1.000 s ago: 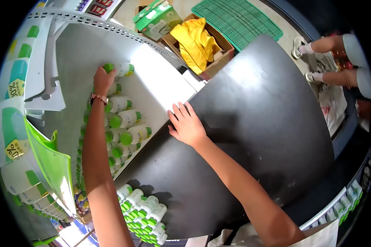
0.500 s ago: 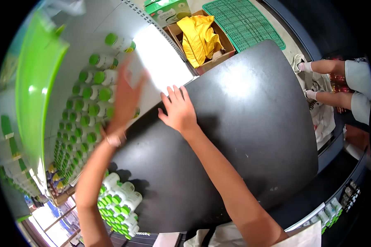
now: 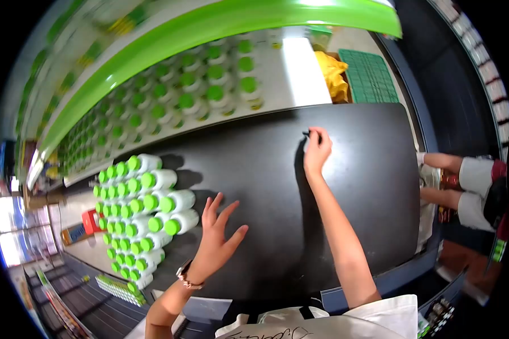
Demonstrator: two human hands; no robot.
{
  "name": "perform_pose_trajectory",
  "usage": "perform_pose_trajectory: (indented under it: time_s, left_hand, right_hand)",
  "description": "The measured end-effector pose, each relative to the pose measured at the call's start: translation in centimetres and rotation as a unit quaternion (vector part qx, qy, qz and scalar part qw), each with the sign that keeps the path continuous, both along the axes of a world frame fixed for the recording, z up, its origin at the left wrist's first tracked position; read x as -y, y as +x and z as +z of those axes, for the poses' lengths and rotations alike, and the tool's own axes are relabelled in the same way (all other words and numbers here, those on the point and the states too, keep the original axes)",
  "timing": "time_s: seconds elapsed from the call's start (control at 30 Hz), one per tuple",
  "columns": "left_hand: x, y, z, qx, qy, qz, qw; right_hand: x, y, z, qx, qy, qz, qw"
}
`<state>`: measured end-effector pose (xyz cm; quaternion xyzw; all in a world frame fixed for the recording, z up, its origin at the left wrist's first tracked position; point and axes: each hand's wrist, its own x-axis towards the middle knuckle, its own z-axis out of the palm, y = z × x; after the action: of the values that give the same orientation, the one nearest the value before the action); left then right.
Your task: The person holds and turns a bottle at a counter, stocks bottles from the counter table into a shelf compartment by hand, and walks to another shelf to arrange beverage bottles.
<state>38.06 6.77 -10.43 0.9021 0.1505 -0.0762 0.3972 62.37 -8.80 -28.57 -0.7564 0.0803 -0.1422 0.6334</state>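
My left hand (image 3: pixel 218 243), with a bracelet at the wrist, hovers over the dark table (image 3: pixel 254 169) with its fingers spread and nothing in it. Just left of it, white bottles with green caps (image 3: pixel 178 200) stand packed in rows on the table. My right hand (image 3: pixel 318 148) is near the table's far side, its fingers pinched together. A small dark spot shows at its fingertips; I cannot tell whether it is an object or shadow. More green-capped bottles (image 3: pixel 215 96) stand in rows on the white shelf (image 3: pixel 201 120) beyond the table.
A bright green shelf edge (image 3: pixel 209 31) arches over the shelf. Behind the table are a yellow bag (image 3: pixel 331 76) in a box and a green crate (image 3: pixel 369 76). At the right, a person's legs (image 3: pixel 441 198) show. A red box (image 3: pixel 90 221) lies on the floor at left.
The view has turned left. My left hand has left the shelf, having let go of the bottle it touched, and is over the table. My right hand has lifted off the table edge and closed.
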Motion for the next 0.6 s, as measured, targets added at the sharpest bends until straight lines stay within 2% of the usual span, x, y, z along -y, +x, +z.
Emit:
perform_pose_trajectory:
  time_s: [0.07,0.17,0.27,0.3,0.43,0.5,0.57,0.6]
  left_hand:
    - [-1.6,-2.6,-0.3,0.046,0.038,0.002,0.998]
    - [-2.9,-5.4,-0.1,0.117,0.064,0.013,0.991]
    - [-4.5,-7.7,0.7,0.135,0.067,0.048,0.987]
    - [-5.0,-8.5,0.8,0.147,0.066,0.073,0.984]
    - [-7.9,-11.4,0.5,0.201,0.105,0.150,0.962]
    - [-9.0,-12.0,-0.3,0.166,0.097,0.172,0.966]
    - [-9.5,-12.4,-1.1,0.092,0.140,0.155,0.973]
    - [-9.7,-12.8,-1.9,0.100,0.152,0.134,0.974]
  right_hand:
    - [-1.5,-6.2,2.5,-0.130,0.132,0.060,0.981]
    - [-4.4,-16.5,4.2,-0.201,0.179,0.189,0.944]
    - [-7.8,-24.2,4.6,-0.204,0.117,0.323,0.917]
    - [-9.1,-25.8,4.7,-0.217,0.143,0.359,0.897]
    - [-12.9,-28.8,4.6,-0.278,0.060,0.443,0.850]
    - [-14.7,-29.4,5.3,-0.185,-0.023,0.462,0.867]
    - [-16.5,-29.6,4.7,-0.093,-0.027,0.477,0.874]
    - [-16.9,-30.0,4.2,-0.080,-0.057,0.474,0.875]
